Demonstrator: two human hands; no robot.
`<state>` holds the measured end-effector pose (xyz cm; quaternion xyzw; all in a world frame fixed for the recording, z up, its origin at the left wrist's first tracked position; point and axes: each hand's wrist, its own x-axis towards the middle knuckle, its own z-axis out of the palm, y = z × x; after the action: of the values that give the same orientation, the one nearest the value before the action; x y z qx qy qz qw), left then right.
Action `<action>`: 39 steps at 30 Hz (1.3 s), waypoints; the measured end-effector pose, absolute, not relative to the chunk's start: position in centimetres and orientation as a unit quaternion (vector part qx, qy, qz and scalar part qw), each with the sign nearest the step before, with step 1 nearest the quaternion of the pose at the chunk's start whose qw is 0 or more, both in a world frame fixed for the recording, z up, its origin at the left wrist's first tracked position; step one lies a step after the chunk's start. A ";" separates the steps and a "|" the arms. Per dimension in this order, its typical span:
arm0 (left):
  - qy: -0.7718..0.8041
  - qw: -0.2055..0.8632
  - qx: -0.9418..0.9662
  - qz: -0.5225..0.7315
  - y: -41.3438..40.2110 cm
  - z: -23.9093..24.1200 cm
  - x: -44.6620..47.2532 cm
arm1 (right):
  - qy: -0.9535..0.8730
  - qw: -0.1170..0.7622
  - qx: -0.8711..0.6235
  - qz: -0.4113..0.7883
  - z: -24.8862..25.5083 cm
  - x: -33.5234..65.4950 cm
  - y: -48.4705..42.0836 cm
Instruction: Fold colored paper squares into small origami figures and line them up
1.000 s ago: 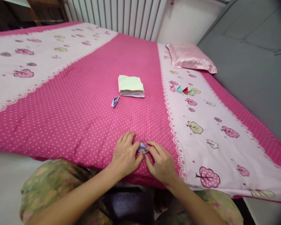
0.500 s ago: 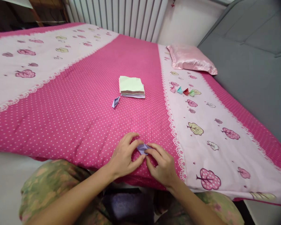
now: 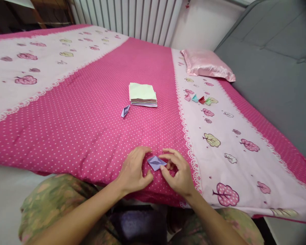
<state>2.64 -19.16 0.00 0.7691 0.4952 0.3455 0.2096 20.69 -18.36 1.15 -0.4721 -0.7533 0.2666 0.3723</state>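
A small purple folded paper (image 3: 155, 163), diamond-shaped with a slit-like fold along its middle, lies on the pink dotted bedspread (image 3: 97, 136) near the bed's front edge. My right hand (image 3: 179, 173) pinches its right corner between thumb and index finger, the other fingers curled behind. On the other side, my left hand (image 3: 134, 170) rests with thumb and fingers apart, just off the paper's left corner. Further up the bed, a second purple folded paper (image 3: 125, 111) lies by a stack of square paper sheets (image 3: 142, 92), pale green on top.
To the right, a row of small folded papers, one of them red (image 3: 202, 99), lies on the white printed strip. A pink satin pillow (image 3: 207, 64) sits beyond, against a grey headboard (image 3: 267, 64). A white radiator (image 3: 127, 18) stands behind the bed.
My left hand has let go of the purple folded paper and drawn slightly left, its fingers spread. The paper now shows more fully, held only at its right corner by my right hand.
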 end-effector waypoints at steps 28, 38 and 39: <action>0.497 0.208 0.758 0.367 -19.6 -0.2 2.5 | -0.766 0.349 -0.463 0.279 1.3 21.5 -18.3; 0.532 0.155 0.726 0.408 -18.9 -0.7 2.3 | -0.759 0.372 -0.426 0.322 0.5 22.7 -17.7; 0.534 0.150 0.723 0.411 -18.9 -0.8 2.2 | -0.762 0.371 -0.418 0.327 0.5 22.8 -17.6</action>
<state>2.17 -18.86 -0.75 0.7230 0.5343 0.4114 0.1499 22.78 -17.57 0.46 -0.4180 -0.7623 0.3268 0.3706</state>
